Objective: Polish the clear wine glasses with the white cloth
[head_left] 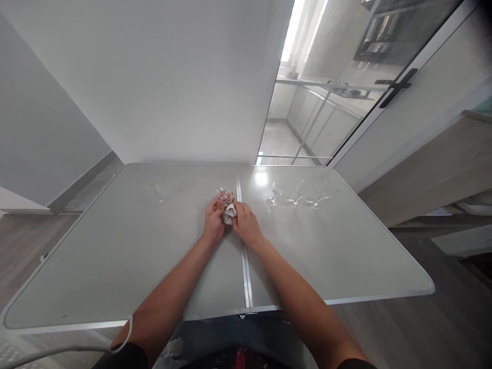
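Note:
My left hand point(213, 217) is closed around a clear stemmed glass point(225, 196), held over the middle seam of the grey folding table point(115, 256). My right hand point(246, 223) is closed on a small white cloth point(229, 213) and presses it against the glass. The two hands touch each other at the cloth. Three clear wine glasses point(295, 195) stand in a row on the right half of the table, to the right of my hands. One more clear glass point(156, 190) stands on the left half, further back.
A white wall rises directly behind the table. A glass door with a black handle point(395, 87) is at the back right. A white cable point(77, 351) hangs by my left elbow at the near table edge.

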`<state>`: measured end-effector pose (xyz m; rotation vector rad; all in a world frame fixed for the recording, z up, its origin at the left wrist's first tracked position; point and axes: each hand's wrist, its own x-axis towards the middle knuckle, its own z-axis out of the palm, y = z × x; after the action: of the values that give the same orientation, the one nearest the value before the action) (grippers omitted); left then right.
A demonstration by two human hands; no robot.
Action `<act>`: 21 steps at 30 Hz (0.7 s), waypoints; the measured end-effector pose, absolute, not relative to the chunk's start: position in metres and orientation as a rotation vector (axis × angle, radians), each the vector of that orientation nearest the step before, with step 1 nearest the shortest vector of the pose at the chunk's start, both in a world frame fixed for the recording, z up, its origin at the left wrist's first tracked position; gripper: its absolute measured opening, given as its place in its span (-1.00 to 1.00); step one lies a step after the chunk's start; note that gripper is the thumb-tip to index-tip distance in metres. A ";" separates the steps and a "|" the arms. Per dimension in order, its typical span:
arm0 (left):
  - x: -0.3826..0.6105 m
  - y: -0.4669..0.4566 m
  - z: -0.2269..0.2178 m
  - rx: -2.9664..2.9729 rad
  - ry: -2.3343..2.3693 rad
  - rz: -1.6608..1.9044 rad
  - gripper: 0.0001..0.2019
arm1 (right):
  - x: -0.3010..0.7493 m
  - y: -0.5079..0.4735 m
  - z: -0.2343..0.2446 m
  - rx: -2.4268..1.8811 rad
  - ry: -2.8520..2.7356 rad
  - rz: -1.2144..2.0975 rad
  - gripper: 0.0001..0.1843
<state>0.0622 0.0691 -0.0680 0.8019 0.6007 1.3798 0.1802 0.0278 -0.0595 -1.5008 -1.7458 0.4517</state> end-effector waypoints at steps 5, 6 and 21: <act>0.060 0.070 -0.072 0.767 0.540 1.295 -0.47 | 0.184 0.034 -0.061 -1.267 -1.413 0.953 -0.87; 0.060 0.070 -0.073 0.765 0.523 1.288 -0.47 | 0.185 0.036 -0.062 -1.167 -1.276 1.116 -0.85; 0.057 0.080 -0.070 0.776 0.538 1.579 -0.45 | 0.184 0.042 -0.069 -0.933 -0.440 1.257 -0.65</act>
<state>0.0572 0.0796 -0.0698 0.7761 0.5379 1.5788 0.1835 0.0420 -0.0691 -0.9326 -0.4396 1.2571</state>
